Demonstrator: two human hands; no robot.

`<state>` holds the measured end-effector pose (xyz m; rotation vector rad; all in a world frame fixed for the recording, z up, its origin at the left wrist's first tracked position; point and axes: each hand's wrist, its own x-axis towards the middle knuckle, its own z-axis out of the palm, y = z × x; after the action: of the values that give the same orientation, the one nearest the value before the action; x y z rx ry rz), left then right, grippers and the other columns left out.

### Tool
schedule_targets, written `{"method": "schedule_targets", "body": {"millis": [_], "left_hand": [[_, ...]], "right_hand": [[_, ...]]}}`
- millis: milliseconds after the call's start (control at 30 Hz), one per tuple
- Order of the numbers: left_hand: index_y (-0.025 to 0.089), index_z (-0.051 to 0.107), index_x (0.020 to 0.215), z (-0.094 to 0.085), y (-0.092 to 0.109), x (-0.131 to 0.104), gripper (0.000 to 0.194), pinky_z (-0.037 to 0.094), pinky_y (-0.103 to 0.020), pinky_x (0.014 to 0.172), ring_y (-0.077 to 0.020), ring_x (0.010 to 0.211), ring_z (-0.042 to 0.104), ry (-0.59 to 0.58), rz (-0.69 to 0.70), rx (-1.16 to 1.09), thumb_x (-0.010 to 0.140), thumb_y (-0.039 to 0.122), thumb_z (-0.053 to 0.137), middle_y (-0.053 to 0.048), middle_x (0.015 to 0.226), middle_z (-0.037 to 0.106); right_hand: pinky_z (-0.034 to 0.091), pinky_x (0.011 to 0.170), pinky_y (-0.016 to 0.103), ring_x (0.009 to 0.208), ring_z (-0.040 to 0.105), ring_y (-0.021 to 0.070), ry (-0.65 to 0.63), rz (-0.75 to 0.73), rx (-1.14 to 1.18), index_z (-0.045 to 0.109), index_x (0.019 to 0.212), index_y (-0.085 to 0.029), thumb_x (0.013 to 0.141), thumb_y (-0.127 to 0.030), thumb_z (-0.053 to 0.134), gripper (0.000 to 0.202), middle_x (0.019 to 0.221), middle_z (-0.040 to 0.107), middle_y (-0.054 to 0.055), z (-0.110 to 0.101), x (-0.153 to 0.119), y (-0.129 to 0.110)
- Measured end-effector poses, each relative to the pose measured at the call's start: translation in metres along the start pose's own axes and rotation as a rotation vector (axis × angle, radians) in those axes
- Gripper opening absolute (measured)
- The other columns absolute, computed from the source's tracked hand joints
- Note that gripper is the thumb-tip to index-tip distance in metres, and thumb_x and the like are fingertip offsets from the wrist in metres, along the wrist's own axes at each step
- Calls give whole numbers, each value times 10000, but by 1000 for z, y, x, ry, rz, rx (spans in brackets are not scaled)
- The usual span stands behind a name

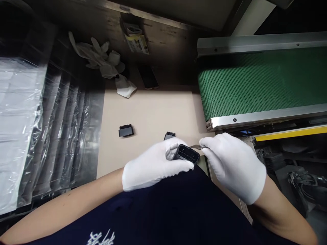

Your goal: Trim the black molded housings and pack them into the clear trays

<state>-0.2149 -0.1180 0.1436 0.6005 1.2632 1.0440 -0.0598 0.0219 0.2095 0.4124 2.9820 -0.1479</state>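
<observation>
My left hand (158,163), in a white glove, is closed around a black plastic housing (188,153) whose open end faces up toward me. Pinched in my gloved right hand (230,163) is a small thin blade (196,147), its tip at the upper rim of the housing. Whether the tip touches the rim I cannot tell. Just beyond my left fingers lies a black part (169,135), partly hidden by that hand. Another black part (126,130) rests farther left on the beige work surface (148,112).
A green conveyor belt (255,85) with metal side rails stands at the right. White gloves (102,58), a phone (148,77) and a yellow packet (138,42) lie at the back. Stacked trays in clear plastic (22,119) fill the left. Cables (304,183) hang at the lower right.
</observation>
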Motion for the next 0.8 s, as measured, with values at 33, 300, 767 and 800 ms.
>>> {"method": "schedule_targets", "body": {"millis": [33,300,767,800], "left_hand": [[225,670,960,0,-1,0,250,527,-300,666,-182,772,665,16,-5,23,762,337,774,21,833,698],[242,677,938,0,4,-6,320,560,-338,640,-204,697,683,122,-34,219,746,478,774,9,789,712],[299,714,1007,1,1,-4,257,523,-404,732,-255,795,687,163,93,665,836,485,662,-1,923,749],[308,715,1009,0,1,-4,260,526,-406,745,-255,816,691,158,85,648,829,490,668,7,940,752]], "right_hand": [[345,592,355,632,549,222,-13,-18,-54,598,796,-210,979,-205,420,255,676,596,51,-3,2,-2],[139,536,338,523,427,179,-63,-154,-241,539,706,-224,766,-79,560,159,593,490,23,-15,5,-1],[342,530,290,583,615,186,-404,178,134,638,804,-228,865,-240,624,64,707,661,1,4,33,-15],[338,528,293,583,614,190,-395,162,128,642,802,-226,861,-247,626,64,699,656,3,5,34,-16]]}}
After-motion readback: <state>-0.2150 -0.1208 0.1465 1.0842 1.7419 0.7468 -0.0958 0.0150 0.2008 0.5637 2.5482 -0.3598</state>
